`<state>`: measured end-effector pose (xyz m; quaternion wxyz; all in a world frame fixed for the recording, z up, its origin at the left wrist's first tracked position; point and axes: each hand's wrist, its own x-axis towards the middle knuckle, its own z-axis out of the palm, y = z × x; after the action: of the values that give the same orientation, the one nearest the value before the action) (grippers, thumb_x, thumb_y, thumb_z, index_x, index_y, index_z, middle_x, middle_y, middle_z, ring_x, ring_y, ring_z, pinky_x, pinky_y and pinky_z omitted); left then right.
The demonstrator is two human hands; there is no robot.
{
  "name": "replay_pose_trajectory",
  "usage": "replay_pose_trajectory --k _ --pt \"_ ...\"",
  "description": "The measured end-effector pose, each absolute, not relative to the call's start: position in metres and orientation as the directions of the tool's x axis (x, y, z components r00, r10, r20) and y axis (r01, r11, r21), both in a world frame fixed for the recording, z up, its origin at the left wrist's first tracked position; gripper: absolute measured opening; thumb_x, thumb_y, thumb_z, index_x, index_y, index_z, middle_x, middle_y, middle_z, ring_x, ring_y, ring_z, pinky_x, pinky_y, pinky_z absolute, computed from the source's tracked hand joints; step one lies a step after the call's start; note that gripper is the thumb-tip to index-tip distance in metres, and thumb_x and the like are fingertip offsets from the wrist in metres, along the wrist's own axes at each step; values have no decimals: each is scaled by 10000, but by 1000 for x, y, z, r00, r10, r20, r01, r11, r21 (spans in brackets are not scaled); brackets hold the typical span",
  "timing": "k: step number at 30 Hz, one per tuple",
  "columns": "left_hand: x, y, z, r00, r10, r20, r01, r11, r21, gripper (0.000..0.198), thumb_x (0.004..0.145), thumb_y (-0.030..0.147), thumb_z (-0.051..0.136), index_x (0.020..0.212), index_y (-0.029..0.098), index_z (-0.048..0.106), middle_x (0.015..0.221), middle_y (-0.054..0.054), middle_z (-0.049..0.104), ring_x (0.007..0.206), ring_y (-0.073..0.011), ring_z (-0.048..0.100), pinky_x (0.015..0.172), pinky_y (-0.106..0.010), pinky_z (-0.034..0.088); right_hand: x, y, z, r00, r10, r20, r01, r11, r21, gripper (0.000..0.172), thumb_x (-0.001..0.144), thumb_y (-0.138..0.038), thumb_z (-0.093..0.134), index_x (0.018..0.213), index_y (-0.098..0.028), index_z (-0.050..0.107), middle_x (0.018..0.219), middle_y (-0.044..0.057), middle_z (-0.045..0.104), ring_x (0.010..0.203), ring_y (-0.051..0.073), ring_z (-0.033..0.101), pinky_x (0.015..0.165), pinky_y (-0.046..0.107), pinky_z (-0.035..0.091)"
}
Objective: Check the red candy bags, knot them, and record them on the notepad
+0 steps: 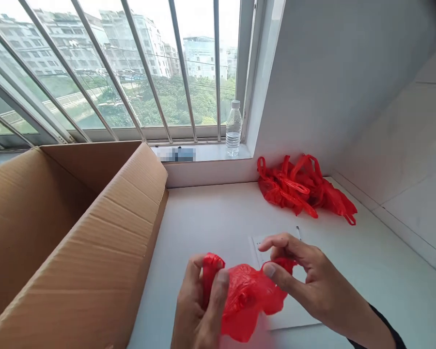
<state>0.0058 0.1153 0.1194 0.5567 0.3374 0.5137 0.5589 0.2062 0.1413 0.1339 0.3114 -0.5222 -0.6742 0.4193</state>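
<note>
A thin red plastic bag is stretched loosely between my two hands, above the white surface. My left hand grips a bunched part of it between thumb and fingers. On the other side, my right hand has the bag's other end caught at the thumb and curled fingers, while the index finger is raised off it. The bag's lower part hangs down, and its bottom is blurred. Beneath and behind the right hand lies a white sheet or pad, partly covered, with a thin pen-like stick at its far edge.
A large open cardboard box takes up the left side. More red plastic bags lie heaped at the back right against the wall. A clear water bottle stands on the window sill, beside a blurred-out item, before the barred window.
</note>
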Motion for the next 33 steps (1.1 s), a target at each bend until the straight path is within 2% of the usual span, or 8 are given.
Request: replay_pose_trajectory --k 3,6,8,14,18,23,28,33 --pt "19 128 114 -52 964 -262 -198 247 949 310 861 491 744 843 231 575 685 38 497 576 -94 458 558 -197 442 198 162 127 -364 931 39 352 176 -919 237 962 -446 624 1179 -351 635 810 -51 638 724 123 605 582 225 471" --pt "27 132 108 -2 978 -209 -52 208 977 369 801 487 787 1050 259 639 865 -35 629 802 -206 624 720 -290 541 189 175 125 -392 916 83 268 200 -943 122 955 -347 641 1070 -314 664 868 -52 681 785 119 633 706 242 511" --pt "29 135 105 30 981 -193 26 192 981 379 776 498 800 1024 241 670 879 -59 643 858 -249 633 756 -326 547 185 180 124 -408 906 118 227 225 -947 96 952 -330 648 1038 -293 665 922 -46 703 848 127 647 801 263 522" --pt "22 146 104 92 969 -230 -95 239 966 388 937 523 630 751 184 610 682 18 487 590 -111 408 553 -229 381 191 184 115 -436 868 236 254 370 -893 273 1021 -334 567 1290 -317 613 1224 -12 680 1151 157 575 1004 309 462" --pt "14 142 106 72 954 -292 -148 299 943 399 892 553 690 770 176 640 636 32 484 579 -96 415 551 -210 380 190 183 108 -465 873 149 255 293 -922 119 995 -290 601 1087 -276 676 1024 -18 685 997 143 600 906 296 477" --pt "-1 137 96 70 907 -416 -246 420 874 381 958 504 622 1203 215 662 661 16 586 586 -113 515 573 -213 450 180 174 106 -417 895 160 209 265 -941 89 1006 -268 574 953 -251 643 904 -30 652 878 125 586 829 283 466" --pt "-21 138 88 152 937 -313 -289 346 893 202 935 403 693 926 202 693 824 -3 628 699 -104 548 685 -212 479 171 171 91 -527 819 228 105 329 -938 48 998 -264 600 980 -258 645 934 -23 668 931 134 586 884 279 462" --pt "-41 134 85 296 916 -269 -156 325 933 194 930 347 704 858 205 594 758 34 540 662 -93 470 605 -199 395 160 182 72 -563 794 229 93 336 -937 442 972 -369 648 1389 -291 527 1339 42 616 1258 193 536 1086 351 403"
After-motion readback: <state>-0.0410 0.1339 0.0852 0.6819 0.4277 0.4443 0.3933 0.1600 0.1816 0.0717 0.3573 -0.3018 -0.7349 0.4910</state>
